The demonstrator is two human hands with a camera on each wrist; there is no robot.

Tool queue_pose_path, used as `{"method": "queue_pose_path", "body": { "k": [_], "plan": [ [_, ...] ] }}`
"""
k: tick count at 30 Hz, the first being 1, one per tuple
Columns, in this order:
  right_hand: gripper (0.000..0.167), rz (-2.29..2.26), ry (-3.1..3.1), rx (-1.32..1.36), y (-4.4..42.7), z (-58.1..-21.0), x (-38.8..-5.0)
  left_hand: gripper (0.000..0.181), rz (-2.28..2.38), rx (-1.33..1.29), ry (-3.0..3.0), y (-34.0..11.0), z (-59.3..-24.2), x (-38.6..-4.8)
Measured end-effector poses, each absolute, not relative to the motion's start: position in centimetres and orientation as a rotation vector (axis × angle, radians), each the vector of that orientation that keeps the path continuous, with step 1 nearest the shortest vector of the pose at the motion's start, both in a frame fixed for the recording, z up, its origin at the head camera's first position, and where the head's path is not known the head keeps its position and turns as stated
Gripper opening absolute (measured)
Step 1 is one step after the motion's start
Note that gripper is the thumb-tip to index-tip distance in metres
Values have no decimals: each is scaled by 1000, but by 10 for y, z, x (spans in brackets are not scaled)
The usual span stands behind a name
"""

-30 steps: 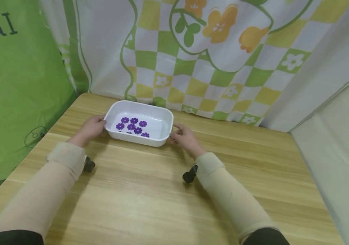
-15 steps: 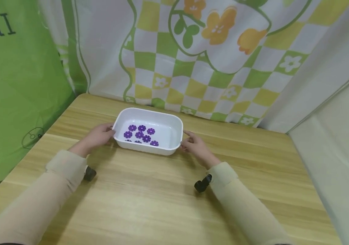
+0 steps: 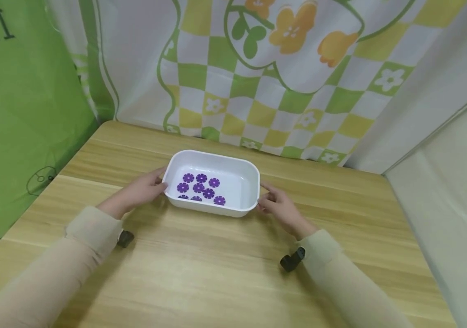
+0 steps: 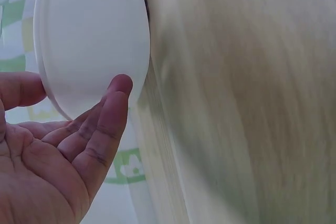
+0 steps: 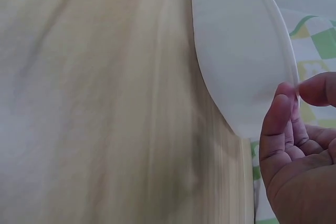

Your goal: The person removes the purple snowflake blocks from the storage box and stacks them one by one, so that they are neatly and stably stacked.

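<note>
A white rectangular plastic basin (image 3: 241, 184) is at the middle of the table in the head view. Several purple flower-shaped discs (image 3: 198, 187) lie on its floor, mostly toward the left side. My left hand (image 3: 145, 189) grips the basin's left end, thumb at the rim and fingers against the outer wall, as the left wrist view also shows. At the opposite end my right hand (image 3: 282, 207) pinches the rim between thumb and fingers. In the right wrist view the basin's wall (image 5: 241, 45) stands close above the tabletop; whether it touches the wood there is hard to tell.
The wooden table (image 3: 200, 273) reaches back to a checked, flowered curtain (image 3: 250, 105). A green cloth (image 3: 20, 105) hangs along the left edge, with a pale wall (image 3: 463, 182) on the right. Dark wrist-worn cameras (image 3: 292, 259) sit below both cuffs.
Both hands have moved the basin to the right and nearer to me across the table. The purple discs have travelled along inside it. Their grip looks the same.
</note>
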State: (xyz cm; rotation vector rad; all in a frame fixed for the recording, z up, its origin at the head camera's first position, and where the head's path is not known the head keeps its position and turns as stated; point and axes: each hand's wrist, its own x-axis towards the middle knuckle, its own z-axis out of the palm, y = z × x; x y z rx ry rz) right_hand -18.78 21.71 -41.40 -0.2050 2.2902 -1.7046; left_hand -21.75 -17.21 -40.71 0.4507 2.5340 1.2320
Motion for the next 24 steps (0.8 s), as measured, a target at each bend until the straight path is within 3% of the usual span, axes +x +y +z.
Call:
{"method": "queue_pose_path", "body": {
  "k": [15, 18, 24],
  "plan": [
    [62, -1737, 2285, -216, 250, -414, -154, 65, 1200, 617, 2537, -146, -409, -199],
    [62, -1740, 2276, -213, 255, -413, -150, 79, 1130, 676, 2573, -140, -408, -203],
    [62, -1694, 2301, -232, 261, -417, -146, 129, 701, 705, 2758, -126, -402, -213]
  ]
}}
